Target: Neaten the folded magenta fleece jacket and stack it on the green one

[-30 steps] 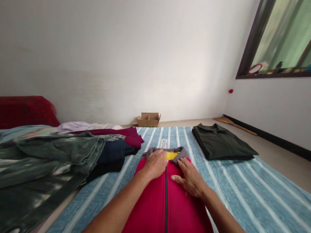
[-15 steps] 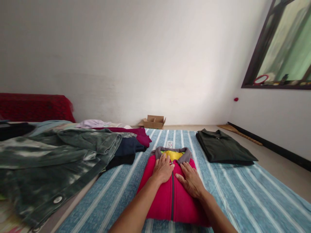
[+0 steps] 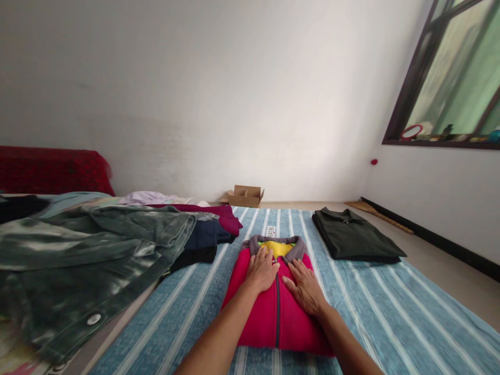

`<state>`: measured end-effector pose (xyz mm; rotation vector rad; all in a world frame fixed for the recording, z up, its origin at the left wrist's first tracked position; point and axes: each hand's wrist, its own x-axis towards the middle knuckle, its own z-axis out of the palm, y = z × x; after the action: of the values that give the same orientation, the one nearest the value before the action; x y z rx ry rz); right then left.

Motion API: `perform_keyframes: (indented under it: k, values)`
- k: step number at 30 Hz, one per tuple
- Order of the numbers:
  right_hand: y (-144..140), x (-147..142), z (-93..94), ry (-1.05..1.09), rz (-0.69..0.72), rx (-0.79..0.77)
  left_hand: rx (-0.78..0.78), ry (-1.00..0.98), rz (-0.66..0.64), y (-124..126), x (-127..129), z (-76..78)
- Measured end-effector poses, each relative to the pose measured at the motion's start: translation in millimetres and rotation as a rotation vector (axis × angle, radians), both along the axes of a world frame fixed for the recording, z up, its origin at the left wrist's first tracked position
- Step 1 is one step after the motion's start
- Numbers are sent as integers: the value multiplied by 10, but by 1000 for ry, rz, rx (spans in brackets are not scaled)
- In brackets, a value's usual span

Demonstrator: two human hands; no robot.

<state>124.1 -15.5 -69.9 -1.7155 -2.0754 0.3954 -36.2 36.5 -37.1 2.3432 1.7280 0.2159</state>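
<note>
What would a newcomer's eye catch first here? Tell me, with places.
The folded red jacket at centre on the blue striped sheet, with the left hand and right hand flat on it. Then the green denim heap at left and the folded dark jacket at right.

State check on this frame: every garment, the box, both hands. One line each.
red jacket: folded, zipped, flat on striped mat
left hand: flat, pressing the red jacket
right hand: flat, pressing the red jacket
dark green jacket: folded, lying on the mat
green denim garment: unfolded, on top of the pile
maroon garment: unfolded, in the pile
cardboard box: flaps open
</note>
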Motion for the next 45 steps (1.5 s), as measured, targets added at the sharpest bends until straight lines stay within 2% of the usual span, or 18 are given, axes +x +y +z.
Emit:
perform_keyframes:
  k: [45]
  values:
    - [9, 15, -19, 27, -21, 10, 46, -27, 5, -33, -8, 27]
